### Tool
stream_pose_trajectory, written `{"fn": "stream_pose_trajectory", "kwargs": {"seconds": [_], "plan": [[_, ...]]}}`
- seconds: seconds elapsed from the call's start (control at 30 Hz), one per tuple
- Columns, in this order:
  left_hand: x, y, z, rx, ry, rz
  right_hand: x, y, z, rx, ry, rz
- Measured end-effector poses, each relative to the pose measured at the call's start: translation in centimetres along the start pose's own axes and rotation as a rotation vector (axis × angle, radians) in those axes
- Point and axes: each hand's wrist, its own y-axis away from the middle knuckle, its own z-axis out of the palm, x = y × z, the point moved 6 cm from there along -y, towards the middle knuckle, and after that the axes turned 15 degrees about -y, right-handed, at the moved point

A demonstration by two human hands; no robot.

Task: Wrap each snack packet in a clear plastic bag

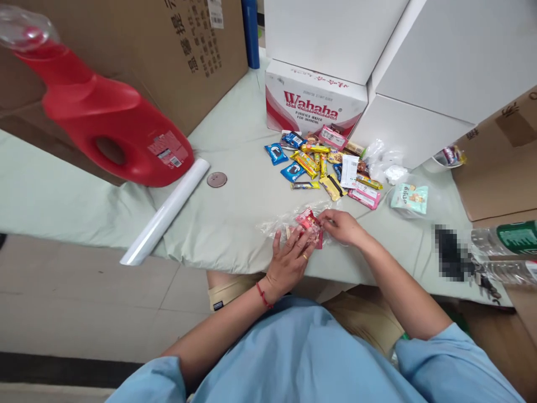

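Observation:
Red-and-pink snack packets [309, 219] lie on a crinkled sheet of clear plastic film [274, 225] near the table's front edge. My left hand [289, 260] rests over their lower part with its fingers spread and lying flat. At the packets' right side, my right hand [342, 225] has thumb and fingers pinched together on the film; the fingertips are partly hidden. Just beyond both hands is a loose pile of small wrapped snacks, among them blue packets [292, 171], yellow bars [306, 163], a pink packet [364, 196] and a white sachet [349, 171].
On the left stand a large red detergent bottle [121, 123] and a cardboard box [210, 73], with a white film roll [165, 212] and a round brown disc [217, 179] nearby. A Wahaha carton [314, 101] and white boxes [419, 126] stand behind. Plastic bottles [503, 238] lie right.

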Motion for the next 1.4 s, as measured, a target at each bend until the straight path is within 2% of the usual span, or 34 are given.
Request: {"fn": "stream_pose_trajectory", "kwargs": {"seconds": [0.1,0.17,0.23,0.37,0.47,0.57,0.83,0.97,1.07,1.13,1.17,1.27,1.4], "plan": [[-0.1,0.6,0.0,-0.003,-0.003,-0.024,-1.0,-1.3,-1.2,-0.048,-0.077,-0.051],[-0.2,0.6,0.1,-0.019,0.005,-0.050,-1.2,-2.4,-1.5,-0.026,-0.101,0.011],[-0.2,0.5,0.2,-0.023,0.016,-0.068,-1.5,-3.4,-1.3,-0.015,-0.071,0.073],[-0.4,0.2,-0.1,-0.004,0.019,-0.092,-1.6,-4.6,0.0,-0.077,-0.070,0.127],[-0.5,0.1,-0.2,-0.009,0.029,-0.105,-1.5,-4.8,0.3,-0.134,-0.234,0.132],[-0.6,0.1,-0.2,-0.032,0.052,-0.124,-2.0,-4.6,0.5,-0.245,-0.373,0.077],[-0.8,0.0,-0.1,-0.011,0.067,-0.162,-3.3,-4.0,1.8,-0.412,-0.378,-0.019],[-1.1,-0.1,0.2,-0.013,0.060,-0.237,-3.5,-3.9,2.2,-0.433,-0.266,-0.038],[-1.4,-0.3,0.2,-0.029,0.046,-0.304,-4.1,-4.4,1.2,-0.288,-0.065,-0.114],[-1.4,-0.4,0.2,-0.044,0.044,-0.323,-5.2,-4.8,0.7,-0.189,0.123,-0.231],[-1.4,-0.5,0.2,-0.051,0.046,-0.327,-5.8,-4.9,0.8,-0.181,0.217,-0.290],[-1.4,-0.6,0.1,-0.057,0.052,-0.326,-7.2,-5.7,1.9,-0.257,0.390,-0.402],[-1.4,-0.6,0.1,-0.059,0.035,-0.322,-7.8,-7.8,2.4,-0.280,0.376,-0.403]]}}
